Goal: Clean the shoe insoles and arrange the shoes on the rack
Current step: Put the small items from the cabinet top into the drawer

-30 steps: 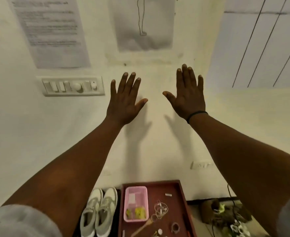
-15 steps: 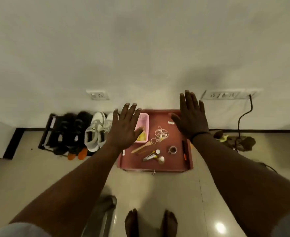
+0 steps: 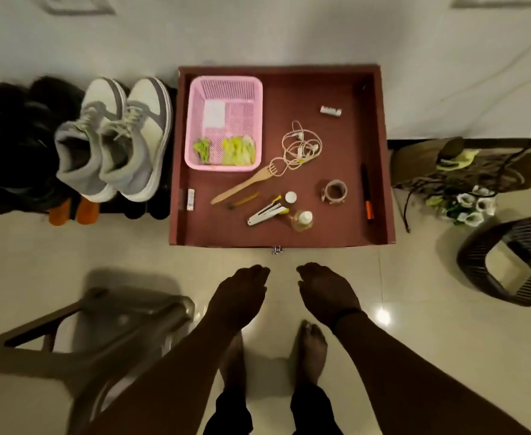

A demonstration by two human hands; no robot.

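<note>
A pair of grey and white sneakers (image 3: 113, 136) stands on a low dark shoe rack (image 3: 151, 208) by the wall at the left. Black shoes (image 3: 16, 146) sit beside them, with orange-toed ones (image 3: 76, 211) lower down. My left hand (image 3: 236, 296) and my right hand (image 3: 326, 293) hang over the floor in front of the drawer, fingers straight and empty. Both are well clear of the shoes.
A maroon open drawer (image 3: 380, 152) lies on the floor holding a pink basket (image 3: 226, 89), a wooden fork (image 3: 242, 185), earphones (image 3: 301, 146), tape, a small bottle and a stapler. A plastic chair (image 3: 101, 328) is at lower left, a dark stool (image 3: 508, 262) at right, my bare feet below.
My view has tilted down from the wall to the floor. Both hands have dropped from in front of the wall to just before the drawer's near edge, still empty.
</note>
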